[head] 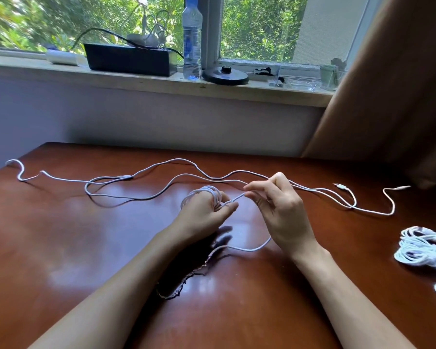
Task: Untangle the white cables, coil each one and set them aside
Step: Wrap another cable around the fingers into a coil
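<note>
White cable (pixel 213 193) is wound in several loops round the fingers of the left hand (pixel 202 215), which seem to serve as a former so the coil keeps one size; its thumb appears to pin the turns. The right hand (pixel 285 215) pinches the free strand just beside it, likely to feed the next wrap taut. Beyond both hands, loose cables (pixel 181 160) trail across the worktop (pixel 86 248); finished coils (pixel 423 248) lie well right of the right hand

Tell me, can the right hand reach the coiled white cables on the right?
Probably yes: only bare table lies between the right hand and the coiled cables, though it is busy pinching a cable.
</note>
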`<control>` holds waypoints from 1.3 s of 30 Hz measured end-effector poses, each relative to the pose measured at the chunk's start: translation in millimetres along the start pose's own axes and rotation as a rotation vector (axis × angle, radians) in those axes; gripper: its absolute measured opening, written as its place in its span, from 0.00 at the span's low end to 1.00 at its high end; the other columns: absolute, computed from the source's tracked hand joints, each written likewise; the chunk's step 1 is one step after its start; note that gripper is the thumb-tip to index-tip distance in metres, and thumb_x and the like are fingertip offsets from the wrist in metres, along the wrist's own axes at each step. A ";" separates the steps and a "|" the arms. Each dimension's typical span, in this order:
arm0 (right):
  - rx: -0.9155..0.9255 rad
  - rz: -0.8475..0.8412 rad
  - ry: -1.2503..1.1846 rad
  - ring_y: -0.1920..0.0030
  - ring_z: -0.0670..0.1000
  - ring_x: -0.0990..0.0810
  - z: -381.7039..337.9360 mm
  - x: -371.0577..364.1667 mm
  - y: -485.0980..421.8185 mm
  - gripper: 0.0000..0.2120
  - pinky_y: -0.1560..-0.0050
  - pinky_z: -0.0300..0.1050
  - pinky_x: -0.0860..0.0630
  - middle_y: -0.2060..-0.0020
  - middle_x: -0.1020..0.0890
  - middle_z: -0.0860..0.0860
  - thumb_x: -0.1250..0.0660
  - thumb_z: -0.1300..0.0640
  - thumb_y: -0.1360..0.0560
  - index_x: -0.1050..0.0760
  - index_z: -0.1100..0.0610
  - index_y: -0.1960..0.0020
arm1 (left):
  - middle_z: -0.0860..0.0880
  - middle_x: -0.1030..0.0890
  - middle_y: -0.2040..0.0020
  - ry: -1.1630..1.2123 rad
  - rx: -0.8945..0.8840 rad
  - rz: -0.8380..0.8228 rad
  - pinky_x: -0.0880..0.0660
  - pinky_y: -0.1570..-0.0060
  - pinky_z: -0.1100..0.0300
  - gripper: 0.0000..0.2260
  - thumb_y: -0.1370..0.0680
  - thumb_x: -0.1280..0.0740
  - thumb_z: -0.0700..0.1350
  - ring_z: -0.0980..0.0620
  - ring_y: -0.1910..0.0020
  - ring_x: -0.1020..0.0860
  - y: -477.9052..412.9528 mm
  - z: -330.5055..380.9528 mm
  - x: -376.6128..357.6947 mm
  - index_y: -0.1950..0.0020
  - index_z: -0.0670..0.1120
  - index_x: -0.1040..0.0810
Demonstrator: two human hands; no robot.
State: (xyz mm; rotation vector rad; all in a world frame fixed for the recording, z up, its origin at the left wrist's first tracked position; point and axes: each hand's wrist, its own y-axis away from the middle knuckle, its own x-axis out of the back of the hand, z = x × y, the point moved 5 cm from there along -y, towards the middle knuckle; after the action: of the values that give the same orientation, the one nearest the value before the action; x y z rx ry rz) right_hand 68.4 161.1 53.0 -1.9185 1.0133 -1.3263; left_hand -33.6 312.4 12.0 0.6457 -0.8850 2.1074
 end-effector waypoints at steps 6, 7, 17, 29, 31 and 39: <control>-0.063 -0.020 -0.018 0.58 0.30 0.26 5.2 0.8 0.3 0.10 0.58 0.33 0.28 0.55 0.25 0.41 0.26 0.51 0.24 0.18 0.54 0.46 | 0.58 0.24 0.67 -0.040 0.038 0.016 0.29 0.53 0.56 0.21 0.21 0.42 0.62 0.60 0.60 0.25 3.0 -1.6 4.6 0.63 0.53 0.17; -0.072 -0.026 -0.002 0.59 0.30 0.26 6.1 0.7 0.1 0.10 0.58 0.33 0.30 0.55 0.25 0.39 0.26 0.50 0.24 0.19 0.54 0.47 | 0.57 0.24 0.65 -0.039 0.037 0.022 0.29 0.50 0.56 0.23 0.21 0.44 0.63 0.59 0.57 0.25 3.7 0.2 5.8 0.62 0.53 0.17; -0.334 -0.186 -0.100 0.73 0.46 0.32 21.4 -7.8 4.7 0.21 0.67 0.41 0.37 0.75 0.28 0.42 0.31 0.36 0.27 0.25 0.48 0.42 | 0.51 0.31 0.65 0.088 0.042 -0.058 0.32 0.60 0.77 0.27 0.21 0.44 0.63 0.60 0.61 0.24 8.2 7.7 9.4 0.68 0.48 0.17; -0.463 -0.219 -0.411 0.56 0.48 0.22 25.4 -17.0 6.5 0.03 0.51 0.45 0.25 0.56 0.19 0.51 0.35 0.57 0.18 0.24 0.52 0.45 | 0.51 0.39 0.82 0.519 0.105 -0.126 0.42 0.73 0.60 0.33 0.21 0.47 0.57 0.53 0.79 0.42 1.0 1.5 5.3 0.69 0.32 0.21; -0.468 -0.180 -0.348 0.56 0.49 0.21 26.7 -15.6 6.3 0.02 0.51 0.47 0.24 0.56 0.19 0.49 0.33 0.56 0.19 0.24 0.52 0.46 | 0.50 0.40 0.82 0.648 0.135 -0.183 0.46 0.76 0.63 0.33 0.23 0.47 0.56 0.54 0.80 0.45 2.0 6.0 1.8 0.69 0.28 0.24; -0.499 -0.088 -0.100 0.64 0.44 0.23 37.4 -4.6 6.1 0.11 0.61 0.43 0.28 0.67 0.20 0.44 0.26 0.44 0.26 0.23 0.50 0.57 | 0.52 0.43 0.78 0.972 0.257 -0.388 0.50 0.77 0.62 0.28 0.26 0.48 0.57 0.55 0.78 0.49 6.8 15.7 -3.8 0.72 0.38 0.22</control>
State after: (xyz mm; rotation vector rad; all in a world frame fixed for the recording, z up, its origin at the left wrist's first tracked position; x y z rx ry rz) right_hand 101.2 163.4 33.5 -2.3911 1.3129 -1.0761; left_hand -34.3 295.6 16.8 -0.1272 0.0543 1.8445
